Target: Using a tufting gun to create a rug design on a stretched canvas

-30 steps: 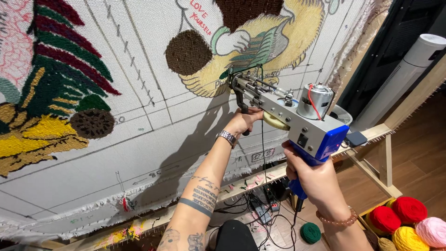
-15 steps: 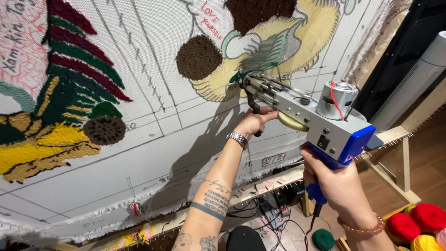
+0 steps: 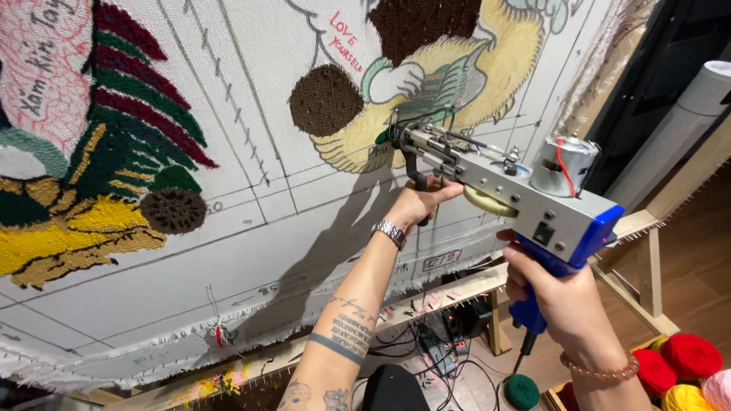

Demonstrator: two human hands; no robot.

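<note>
Bright, even indoor light falls across the pale cloth point(image 3: 251, 228), with colours rendered vividly and no area washed out. A soft grey shadow of the raised left hand point(image 3: 417, 204) and forearm is cast down and to the left on the cloth, which suggests a light source above and to the right. Mild highlights are seen on the metal body of the tufting gun point(image 3: 495, 179) and on the wristwatch point(image 3: 390, 233). Focus is held sharply through the centre; the floor cables point(image 3: 426, 350) are darker and murkier. Straight lines are bowed slightly toward the edges by the wide lens.
</note>
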